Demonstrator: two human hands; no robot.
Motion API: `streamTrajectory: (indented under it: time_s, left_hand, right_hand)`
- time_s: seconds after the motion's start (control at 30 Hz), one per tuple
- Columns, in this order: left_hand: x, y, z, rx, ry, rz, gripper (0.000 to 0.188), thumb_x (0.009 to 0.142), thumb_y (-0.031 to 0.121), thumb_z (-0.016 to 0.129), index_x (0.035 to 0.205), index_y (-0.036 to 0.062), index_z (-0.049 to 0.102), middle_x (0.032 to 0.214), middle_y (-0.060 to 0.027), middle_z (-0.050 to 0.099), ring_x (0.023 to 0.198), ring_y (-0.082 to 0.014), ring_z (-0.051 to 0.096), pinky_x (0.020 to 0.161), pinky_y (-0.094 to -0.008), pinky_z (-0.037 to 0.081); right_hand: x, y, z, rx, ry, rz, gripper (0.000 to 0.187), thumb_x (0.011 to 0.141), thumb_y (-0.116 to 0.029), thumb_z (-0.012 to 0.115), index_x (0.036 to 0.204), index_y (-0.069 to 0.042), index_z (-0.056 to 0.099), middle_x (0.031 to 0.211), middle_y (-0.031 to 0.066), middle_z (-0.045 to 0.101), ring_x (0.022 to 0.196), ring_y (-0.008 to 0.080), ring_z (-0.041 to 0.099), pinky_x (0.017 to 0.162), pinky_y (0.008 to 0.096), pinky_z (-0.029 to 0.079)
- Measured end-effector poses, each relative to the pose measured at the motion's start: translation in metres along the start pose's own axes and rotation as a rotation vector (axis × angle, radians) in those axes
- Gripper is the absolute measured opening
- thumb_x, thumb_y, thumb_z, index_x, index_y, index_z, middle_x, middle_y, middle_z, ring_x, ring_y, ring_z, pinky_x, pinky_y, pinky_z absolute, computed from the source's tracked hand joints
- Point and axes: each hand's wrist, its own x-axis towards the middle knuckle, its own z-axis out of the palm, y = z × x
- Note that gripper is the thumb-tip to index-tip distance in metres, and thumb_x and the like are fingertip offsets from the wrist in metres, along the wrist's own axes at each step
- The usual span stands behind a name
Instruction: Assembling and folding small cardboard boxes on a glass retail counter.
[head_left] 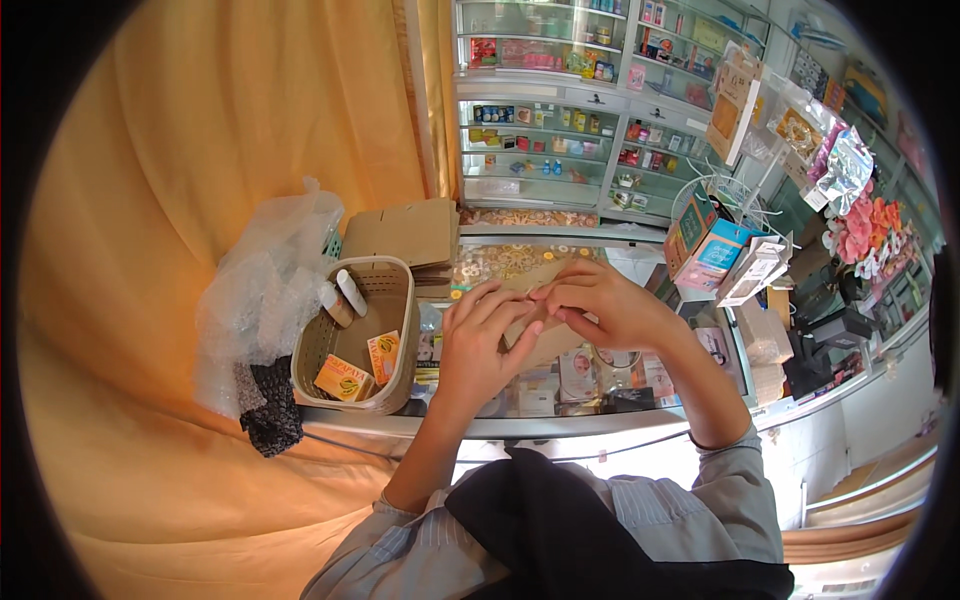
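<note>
Over the glass counter (537, 403), both my hands meet at a brown piece of cardboard (543, 347), perhaps a small box being folded; its full shape is hidden behind my fingers. My left hand (487, 335) grips its left side with bent fingers and the thumb reaching across. From the right, my right hand (612, 305) pinches the upper edge close to the left fingertips. A stack of flat brown cardboard (400, 232) lies just beyond and left of my left hand.
Left on the counter stands a beige plastic basket (405, 375) with orange boxes (343, 379) and bottles (350, 292). Bubble wrap (265, 290) bunches beside it, against a yellow curtain (220, 120). At right are colourful cartons (712, 243) on a wire rack; glass shelves (540, 90) rise behind.
</note>
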Motion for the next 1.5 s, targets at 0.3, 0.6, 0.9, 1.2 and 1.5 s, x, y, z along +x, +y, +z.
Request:
streamTrajectory:
  time_s: [0.3,0.6,0.9,1.2,1.5]
  left_hand:
    - [0.001,-0.001,0.000,-0.007,-0.010,0.005,0.018,0.079,0.020,0.070,0.091,0.0077,0.067,0.103,-0.0048,0.066,0.110,-0.0291,0.055,0.091,-0.0407,0.038]
    - [0.003,-0.001,-0.002,-0.068,-0.004,-0.046,0.025,0.079,0.019,0.069,0.100,0.0080,0.062,0.100,-0.0072,0.063,0.108,-0.0301,0.055,0.090,-0.0403,0.039]
    - [0.004,-0.005,-0.001,0.022,-0.062,0.024,0.028,0.077,0.024,0.068,0.101,0.0105,0.065,0.104,-0.0052,0.059,0.108,-0.0247,0.052,0.087,-0.0380,0.038]
    - [0.007,0.001,-0.009,0.088,-0.148,0.009,0.038,0.082,0.026,0.063,0.118,0.0126,0.065,0.115,-0.0089,0.055,0.110,-0.0288,0.048,0.092,-0.0408,0.036]
    - [0.008,-0.006,-0.011,0.121,-0.159,-0.011,0.042,0.079,0.030,0.065,0.118,0.0145,0.065,0.120,-0.0112,0.054,0.113,-0.0286,0.047,0.092,-0.0413,0.037]
  right_hand:
    - [-0.001,-0.005,0.010,0.163,0.089,0.199,0.022,0.077,-0.018,0.070,0.095,-0.010,0.060,0.095,0.0044,0.066,0.095,0.0283,0.059,0.084,0.0417,0.046]
    - [-0.009,-0.007,0.014,0.062,0.105,0.187,0.026,0.077,-0.021,0.072,0.101,-0.014,0.064,0.100,-0.0013,0.066,0.099,0.0237,0.058,0.090,0.0420,0.042]
    - [-0.019,-0.003,0.020,0.013,0.134,0.064,0.023,0.076,-0.014,0.073,0.099,-0.011,0.068,0.112,-0.0015,0.066,0.104,0.0224,0.056,0.092,0.0389,0.040]
    - [-0.028,0.001,0.026,-0.029,0.152,-0.006,0.031,0.074,-0.013,0.074,0.104,-0.013,0.066,0.117,-0.0009,0.062,0.109,0.0222,0.055,0.094,0.0398,0.039]
    - [-0.024,-0.009,0.026,-0.057,0.012,0.109,0.034,0.076,-0.025,0.073,0.105,-0.014,0.058,0.119,-0.0009,0.057,0.117,0.0204,0.050,0.098,0.0444,0.033]
